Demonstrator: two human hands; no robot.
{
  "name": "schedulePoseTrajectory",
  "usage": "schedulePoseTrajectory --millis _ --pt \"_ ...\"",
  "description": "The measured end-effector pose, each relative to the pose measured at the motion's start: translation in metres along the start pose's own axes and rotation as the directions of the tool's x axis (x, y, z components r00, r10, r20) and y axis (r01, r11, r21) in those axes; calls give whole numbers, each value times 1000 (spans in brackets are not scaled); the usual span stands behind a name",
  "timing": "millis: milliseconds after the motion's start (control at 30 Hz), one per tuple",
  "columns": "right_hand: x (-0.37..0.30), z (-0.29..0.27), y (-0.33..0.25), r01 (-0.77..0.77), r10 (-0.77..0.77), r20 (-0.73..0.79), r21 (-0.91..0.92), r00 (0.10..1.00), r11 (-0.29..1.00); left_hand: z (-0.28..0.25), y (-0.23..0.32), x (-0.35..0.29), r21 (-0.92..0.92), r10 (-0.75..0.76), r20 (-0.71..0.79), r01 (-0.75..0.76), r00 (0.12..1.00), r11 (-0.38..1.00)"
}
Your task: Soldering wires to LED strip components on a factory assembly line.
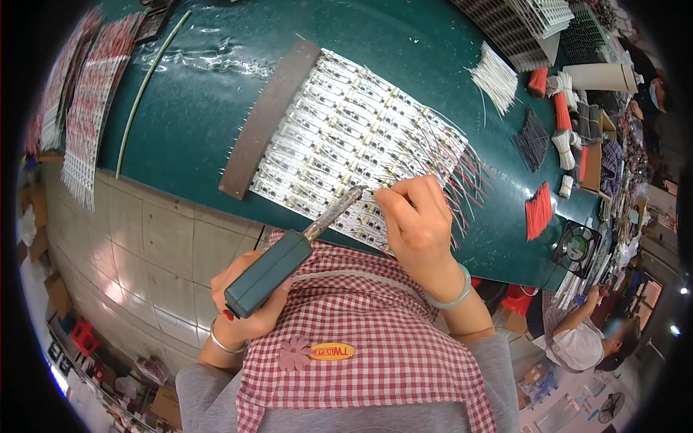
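My left hand [249,296] is wrapped round the teal handle of a soldering iron [271,273]. The iron's metal barrel slants up and right, its tip over a white panel of small circuit boards [339,137]. Close to that tip, my right hand [419,220] is closed in a pinch above the panel's lower right part; whatever sits between the fingertips is too small to make out. Thin red, white and dark wires [462,177] stick out from the panel's right side, partly hidden by my right hand. A brown bar [268,119] lies along the panel's left edge.
The green table [195,137] carries bundles of white wires [497,78], black wires [533,138] and red wires [538,209] on the right. A small fan [577,245] stands by the right edge. Wired panels [101,94] hang over the left side. Another person [577,339] sits at lower right.
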State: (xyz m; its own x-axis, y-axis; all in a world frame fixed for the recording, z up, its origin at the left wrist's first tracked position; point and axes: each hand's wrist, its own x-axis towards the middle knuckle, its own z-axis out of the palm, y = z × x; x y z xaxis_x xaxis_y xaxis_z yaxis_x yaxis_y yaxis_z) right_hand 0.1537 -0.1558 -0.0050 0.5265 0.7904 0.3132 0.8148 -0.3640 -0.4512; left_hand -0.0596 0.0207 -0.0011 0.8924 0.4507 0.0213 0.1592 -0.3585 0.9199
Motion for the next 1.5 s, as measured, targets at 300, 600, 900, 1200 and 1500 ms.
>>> schedulePoseTrajectory --millis 300,600,900,1200,1500 --pt "1 -1 -2 14 -14 23 -18 1000 1000 3 -5 -5 23 -10 19 10 1000 1000" --pt "2 0 -5 17 -15 35 -43 999 999 10 -11 -14 -67 -62 -66 57 996 996" --pt "0 -1 -3 -5 6 35 -39 999 999 6 -15 -16 -48 -102 -44 100 994 994" --pt "17 -80 104 -257 170 -296 -286 940 923 13 -23 -35 -284 -416 -72 381 907 880" --pt "-12 -111 190 -402 228 -381 -478 896 781 14 -50 -45 -219 -347 -21 335 937 917"
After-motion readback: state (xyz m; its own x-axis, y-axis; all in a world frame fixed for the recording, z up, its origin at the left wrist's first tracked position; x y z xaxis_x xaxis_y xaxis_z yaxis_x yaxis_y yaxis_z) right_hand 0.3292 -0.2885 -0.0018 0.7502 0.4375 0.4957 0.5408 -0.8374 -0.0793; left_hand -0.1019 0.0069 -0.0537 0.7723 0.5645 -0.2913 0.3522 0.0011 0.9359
